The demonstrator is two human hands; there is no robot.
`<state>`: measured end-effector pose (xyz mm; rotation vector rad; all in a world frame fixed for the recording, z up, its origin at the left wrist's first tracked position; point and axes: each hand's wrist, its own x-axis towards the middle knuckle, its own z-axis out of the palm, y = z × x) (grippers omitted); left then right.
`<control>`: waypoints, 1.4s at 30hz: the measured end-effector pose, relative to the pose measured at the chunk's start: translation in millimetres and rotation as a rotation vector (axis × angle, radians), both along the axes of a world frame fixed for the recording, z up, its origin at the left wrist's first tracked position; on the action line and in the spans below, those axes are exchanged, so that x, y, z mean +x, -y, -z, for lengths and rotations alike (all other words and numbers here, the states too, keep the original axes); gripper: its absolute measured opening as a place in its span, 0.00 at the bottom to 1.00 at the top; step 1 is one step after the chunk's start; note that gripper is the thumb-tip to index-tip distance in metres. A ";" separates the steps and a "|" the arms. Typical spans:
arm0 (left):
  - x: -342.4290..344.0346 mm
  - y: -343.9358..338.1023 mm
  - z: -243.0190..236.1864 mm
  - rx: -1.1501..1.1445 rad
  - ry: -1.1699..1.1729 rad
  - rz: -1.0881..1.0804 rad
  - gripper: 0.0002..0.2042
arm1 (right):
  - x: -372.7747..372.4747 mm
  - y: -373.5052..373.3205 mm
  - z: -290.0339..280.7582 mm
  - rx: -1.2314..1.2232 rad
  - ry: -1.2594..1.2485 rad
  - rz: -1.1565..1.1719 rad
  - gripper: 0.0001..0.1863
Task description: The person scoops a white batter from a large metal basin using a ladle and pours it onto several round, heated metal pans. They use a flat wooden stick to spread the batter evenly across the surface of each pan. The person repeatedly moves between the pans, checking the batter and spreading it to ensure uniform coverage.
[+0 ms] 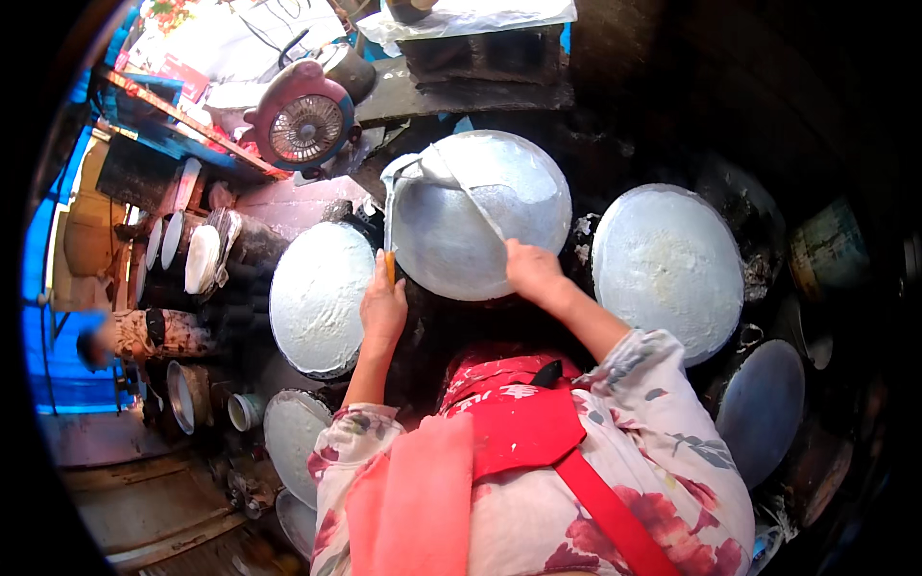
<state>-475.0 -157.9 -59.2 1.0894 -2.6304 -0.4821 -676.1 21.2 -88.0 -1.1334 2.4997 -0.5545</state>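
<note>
My left hand (382, 312) grips the yellow handle (390, 269) of a long, thin tool raised along the left side of the middle round pan (471, 259). My right hand (538, 274) is closed on a long pale stick (480, 211), which crosses that pan diagonally. A thin, limp whitish sheet (408, 168) hangs over the tools' far ends at the pan's upper-left edge. Round pans coated in white stand on either side: one at left (322, 298) with a rough layer, one at right (667, 269) with a thinner layer.
A pink fan (305, 130) stands beyond the pans, beside a dark ledge (471, 91). More round pans (296, 446) sit low on the left, and another (759, 413) at lower right. Stacked containers and lids (202, 254) crowd the left, before blue sheeting (53, 365).
</note>
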 end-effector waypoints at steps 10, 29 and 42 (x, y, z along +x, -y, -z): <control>30.7 -28.4 -12.6 0.186 -0.130 -0.029 0.30 | -18.2 -1.3 2.9 0.014 -0.092 -0.198 0.09; 55.3 -66.5 -34.7 0.967 -0.534 -0.385 0.23 | -87.8 12.8 19.6 -0.039 -0.194 -0.396 0.06; 75.6 -78.4 -31.8 0.966 -0.548 -0.492 0.16 | -82.7 5.8 -18.1 0.050 -0.142 -0.677 0.04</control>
